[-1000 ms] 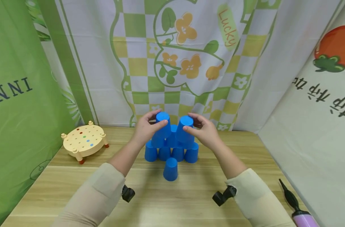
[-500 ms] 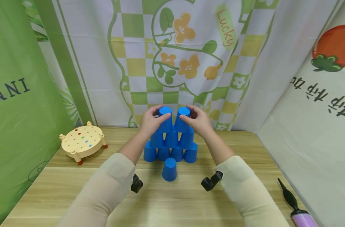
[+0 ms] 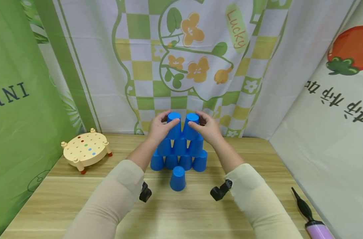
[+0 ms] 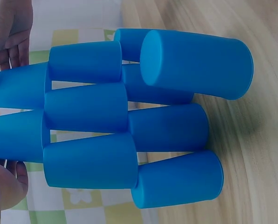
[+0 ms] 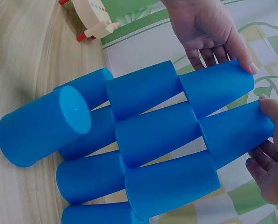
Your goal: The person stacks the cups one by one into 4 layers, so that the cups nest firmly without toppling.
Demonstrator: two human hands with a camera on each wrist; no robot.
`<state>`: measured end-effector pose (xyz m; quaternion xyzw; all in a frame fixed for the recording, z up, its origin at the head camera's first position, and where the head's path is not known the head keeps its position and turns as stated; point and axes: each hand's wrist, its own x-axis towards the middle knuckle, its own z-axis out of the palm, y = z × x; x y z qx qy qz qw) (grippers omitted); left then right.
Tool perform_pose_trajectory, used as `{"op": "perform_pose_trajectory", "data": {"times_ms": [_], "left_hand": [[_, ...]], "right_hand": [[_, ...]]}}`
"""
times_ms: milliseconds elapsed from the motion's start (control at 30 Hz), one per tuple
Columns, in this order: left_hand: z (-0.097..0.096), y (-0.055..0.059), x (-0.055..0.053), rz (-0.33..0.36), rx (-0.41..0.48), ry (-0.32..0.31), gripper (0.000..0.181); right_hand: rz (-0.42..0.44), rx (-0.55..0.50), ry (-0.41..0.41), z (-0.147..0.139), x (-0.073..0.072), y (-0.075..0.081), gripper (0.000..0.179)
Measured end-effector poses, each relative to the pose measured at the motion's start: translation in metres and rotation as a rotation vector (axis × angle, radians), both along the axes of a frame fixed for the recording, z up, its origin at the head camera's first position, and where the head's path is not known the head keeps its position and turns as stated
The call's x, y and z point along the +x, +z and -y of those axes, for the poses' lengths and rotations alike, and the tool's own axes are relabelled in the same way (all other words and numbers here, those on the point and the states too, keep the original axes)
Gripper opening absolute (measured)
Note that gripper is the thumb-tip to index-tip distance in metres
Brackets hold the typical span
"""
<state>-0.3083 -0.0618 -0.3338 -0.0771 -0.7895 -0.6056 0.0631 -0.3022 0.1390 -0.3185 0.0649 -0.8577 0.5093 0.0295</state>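
Blue cups stand upside down in a stacked pyramid. My left hand (image 3: 159, 128) grips the left top cup (image 3: 174, 127) between thumb and fingers. The right top cup (image 3: 191, 127) is held the same way by my right hand (image 3: 209, 129). Both top cups rest on the middle row, where a middle cup (image 4: 86, 106) sits across the gap in the bottom row (image 3: 185, 162). In the right wrist view, the left thumb and right thumb lie near the narrow ends of the top cups. A single upturned cup (image 3: 177, 179) stands on the table in front of the stack.
A round cream pegboard-like toy (image 3: 85, 148) on short legs stands at the table's left. At the right edge lies a hand pump (image 3: 310, 215) with a black nozzle and purple body. A patterned curtain (image 3: 151, 79) hangs close behind the stack.
Both hands have moved up and inward with their cups, which went from in front of the middle row to on top of it. Over the last half second they hardly moved.
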Motion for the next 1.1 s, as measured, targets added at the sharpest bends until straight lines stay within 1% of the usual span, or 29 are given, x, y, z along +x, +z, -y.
{"op": "perform_pose_trajectory", "data": {"times_ms": [267,467,567,733,833,933,1033,1100], "left_hand": [[0.0,-0.001,0.002,0.006,-0.002,-0.017,0.065],[0.001,-0.002,0.003,0.011,0.005,-0.019,0.069],[0.004,-0.003,0.003,0.006,0.021,-0.027,0.07],[0.016,-0.01,0.005,0.0,0.056,-0.046,0.071],[0.026,-0.018,0.009,0.005,0.052,-0.032,0.071],[0.037,-0.03,0.013,0.033,0.026,0.001,0.07],[0.05,-0.047,0.015,0.063,0.007,0.037,0.068],[0.057,-0.06,0.017,0.071,-0.001,0.053,0.067]], "right_hand": [[-0.006,0.002,0.001,-0.001,0.001,-0.003,0.067],[-0.048,-0.024,0.009,-0.004,0.004,-0.004,0.07],[-0.069,-0.046,0.007,-0.005,0.007,-0.004,0.07],[-0.099,-0.065,0.004,-0.01,0.016,-0.006,0.07],[-0.11,-0.078,-0.003,-0.013,0.024,-0.01,0.069],[-0.119,-0.094,-0.008,-0.016,0.032,-0.016,0.069],[-0.139,-0.099,-0.008,-0.019,0.04,-0.027,0.068],[-0.158,-0.107,-0.007,-0.019,0.046,-0.035,0.067]]}}
